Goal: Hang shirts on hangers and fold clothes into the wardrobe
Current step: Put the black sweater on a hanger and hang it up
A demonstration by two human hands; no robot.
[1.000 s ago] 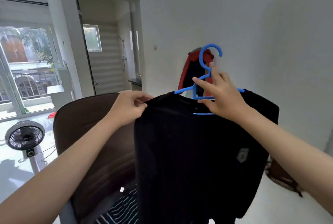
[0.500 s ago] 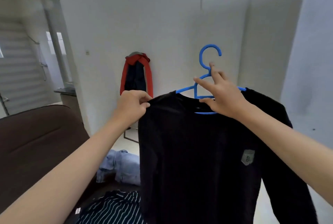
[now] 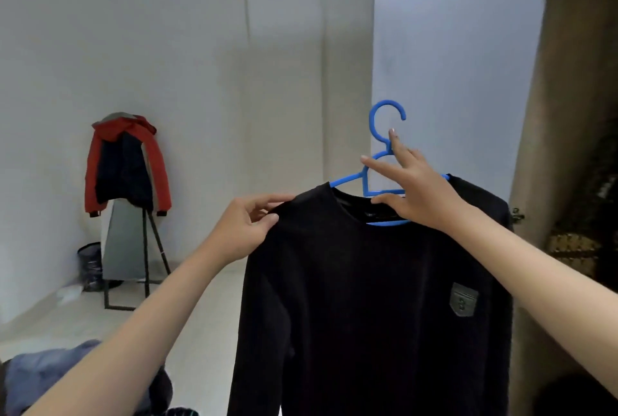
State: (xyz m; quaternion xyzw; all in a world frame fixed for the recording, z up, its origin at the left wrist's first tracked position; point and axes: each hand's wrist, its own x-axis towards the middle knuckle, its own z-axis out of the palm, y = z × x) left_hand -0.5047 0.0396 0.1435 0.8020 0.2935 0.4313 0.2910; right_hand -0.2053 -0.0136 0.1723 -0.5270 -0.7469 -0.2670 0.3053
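On blue hanger [image 3: 384,161], black shirt [image 3: 368,298]

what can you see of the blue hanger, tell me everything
The blue hanger looks like smooth plastic, with an open hook at the top and a small inner loop below the neck. It is held upright in mid-air inside the collar of the black shirt, which covers its shoulders. The right hand grips its centre; the left hand pinches the shirt's shoulder.

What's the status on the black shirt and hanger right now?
Left hand pinches black shirt at the shoulder. Right hand grips blue hanger. Shirt hangs on hanger. Open wardrobe at right, nothing between.
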